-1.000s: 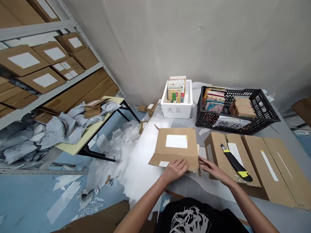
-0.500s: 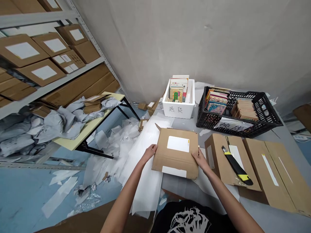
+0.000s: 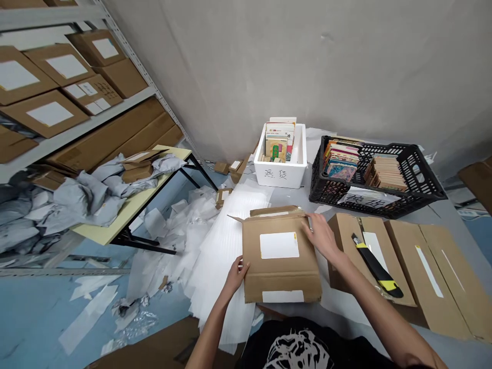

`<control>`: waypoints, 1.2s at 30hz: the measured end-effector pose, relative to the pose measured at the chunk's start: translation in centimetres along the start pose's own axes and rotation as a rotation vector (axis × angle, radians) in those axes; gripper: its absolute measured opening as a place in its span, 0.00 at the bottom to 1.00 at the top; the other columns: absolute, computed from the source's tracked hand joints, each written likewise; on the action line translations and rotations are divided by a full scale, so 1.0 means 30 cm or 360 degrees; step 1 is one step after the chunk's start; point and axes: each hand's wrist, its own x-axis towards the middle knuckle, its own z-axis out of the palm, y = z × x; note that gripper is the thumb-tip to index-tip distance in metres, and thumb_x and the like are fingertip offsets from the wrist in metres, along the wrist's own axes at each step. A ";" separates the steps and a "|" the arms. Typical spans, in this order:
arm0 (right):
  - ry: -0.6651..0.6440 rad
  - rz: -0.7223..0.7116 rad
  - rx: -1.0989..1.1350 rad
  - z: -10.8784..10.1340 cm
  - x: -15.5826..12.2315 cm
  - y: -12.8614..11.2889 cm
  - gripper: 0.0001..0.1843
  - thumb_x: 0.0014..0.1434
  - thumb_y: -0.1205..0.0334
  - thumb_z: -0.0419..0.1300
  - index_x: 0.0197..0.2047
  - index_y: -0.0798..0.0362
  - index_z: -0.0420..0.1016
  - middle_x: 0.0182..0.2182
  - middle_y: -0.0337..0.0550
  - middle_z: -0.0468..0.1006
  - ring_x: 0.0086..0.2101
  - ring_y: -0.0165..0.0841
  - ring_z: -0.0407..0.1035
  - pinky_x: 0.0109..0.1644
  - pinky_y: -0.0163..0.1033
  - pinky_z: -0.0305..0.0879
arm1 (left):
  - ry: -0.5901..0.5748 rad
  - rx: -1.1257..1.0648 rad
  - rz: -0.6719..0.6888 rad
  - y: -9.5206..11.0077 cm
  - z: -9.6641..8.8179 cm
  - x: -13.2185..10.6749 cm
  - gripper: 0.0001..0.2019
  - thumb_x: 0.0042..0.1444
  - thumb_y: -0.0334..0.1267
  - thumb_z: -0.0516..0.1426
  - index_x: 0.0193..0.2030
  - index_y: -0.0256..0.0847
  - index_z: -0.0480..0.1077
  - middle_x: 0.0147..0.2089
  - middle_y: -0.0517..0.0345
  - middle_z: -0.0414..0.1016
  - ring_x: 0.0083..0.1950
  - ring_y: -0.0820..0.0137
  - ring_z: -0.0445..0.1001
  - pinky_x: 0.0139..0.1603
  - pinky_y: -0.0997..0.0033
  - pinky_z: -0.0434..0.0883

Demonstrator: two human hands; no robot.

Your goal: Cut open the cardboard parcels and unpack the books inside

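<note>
i'm looking down over a grey work table (image 3: 295,199), with a steel shelf (image 3: 77,132) of stacked cardboard boxes off to the left and a folding table (image 3: 130,210) heaped with grey mailer bags (image 3: 90,197) below it. the cardboard box (image 3: 280,277) lies flat near the table's near edge, over white foam sheets (image 3: 219,261), with its white label (image 3: 279,245) facing up and the flap along its far side partly raised. on the right, an opened flat cardboard box (image 3: 434,271) sits just beside it, leaving only a narrow gap for my right hand. beyond, a black crate (image 3: 413,154) and a white foam box (image 3: 280,177) hold books and stand well past the working box, so there's room ahead before i'd reach them. a yellow and black utility knife (image 3: 378,274) lies on the opened box. my left hand (image 3: 238,274) is curled around the box's left edge, pinching the cardboard between thumb and fingers. my right hand (image 3: 322,237) is spread, pressed down on the far right corner beside the flap.
</note>
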 end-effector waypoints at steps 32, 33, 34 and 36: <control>0.0069 -0.0366 -0.0261 0.175 0.323 -0.008 0.20 0.67 0.49 0.44 0.39 0.52 0.71 0.37 0.51 0.76 0.40 0.43 0.66 0.44 0.44 0.54 | 0.0021 -0.0957 -0.0447 -0.054 0.064 -0.024 0.26 0.45 0.60 0.60 0.41 0.38 0.71 0.42 0.49 0.78 0.45 0.60 0.77 0.42 0.65 0.72; 0.0080 -0.0336 -0.0243 0.173 0.328 0.000 0.20 0.67 0.48 0.44 0.39 0.52 0.70 0.37 0.51 0.76 0.40 0.43 0.66 0.44 0.44 0.54 | 0.0013 -0.1009 -0.0451 -0.062 0.066 -0.025 0.25 0.43 0.56 0.62 0.42 0.38 0.71 0.40 0.50 0.79 0.44 0.61 0.77 0.41 0.66 0.72; 0.0088 -0.0310 -0.0220 0.173 0.333 0.008 0.20 0.66 0.47 0.44 0.38 0.52 0.70 0.37 0.51 0.75 0.40 0.43 0.65 0.44 0.44 0.54 | 0.0026 -0.1027 -0.0450 -0.071 0.070 -0.026 0.25 0.41 0.52 0.64 0.43 0.39 0.71 0.39 0.51 0.79 0.42 0.62 0.78 0.40 0.66 0.72; 0.0091 -0.0276 -0.0157 0.174 0.337 0.020 0.21 0.66 0.46 0.44 0.38 0.51 0.70 0.36 0.50 0.75 0.40 0.43 0.65 0.44 0.44 0.55 | 0.0041 -0.0988 -0.0455 -0.088 0.091 -0.024 0.26 0.40 0.49 0.66 0.45 0.39 0.71 0.36 0.52 0.80 0.39 0.61 0.78 0.39 0.64 0.73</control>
